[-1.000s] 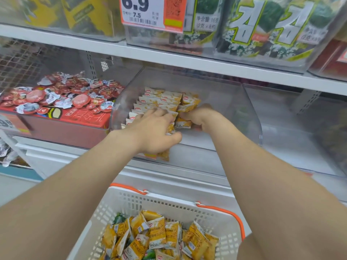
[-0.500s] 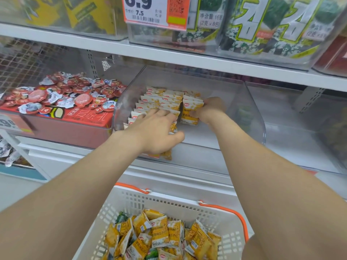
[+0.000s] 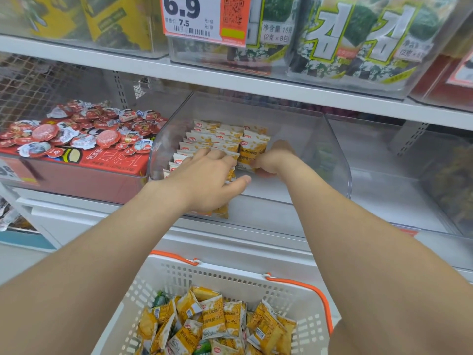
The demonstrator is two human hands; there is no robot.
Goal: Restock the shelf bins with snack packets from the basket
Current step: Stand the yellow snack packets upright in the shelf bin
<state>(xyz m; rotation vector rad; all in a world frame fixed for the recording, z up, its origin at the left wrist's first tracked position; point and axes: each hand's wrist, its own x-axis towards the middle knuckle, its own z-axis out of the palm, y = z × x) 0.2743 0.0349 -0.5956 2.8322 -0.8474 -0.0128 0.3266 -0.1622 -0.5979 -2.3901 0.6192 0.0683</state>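
Yellow snack packets (image 3: 217, 139) stood in rows at the left of the clear bin (image 3: 332, 160).
The right hand (image 3: 272, 162) pinched the end packet (image 3: 252, 149) upright; the left hand (image 3: 204, 180) lay spread on the near rows. Released early, that packet would likely topple right. More filled the near basket (image 3: 230, 275). The price tag (image 3: 204, 19) above read 6.9 and 7.5; the seaweed packs (image 3: 358, 39) showed 김.

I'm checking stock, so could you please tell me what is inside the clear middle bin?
Rows of upright yellow-and-white snack packets fill the left of the clear bin; its right side is bare. The left hand covers the front rows; the right hand grips the end packets.
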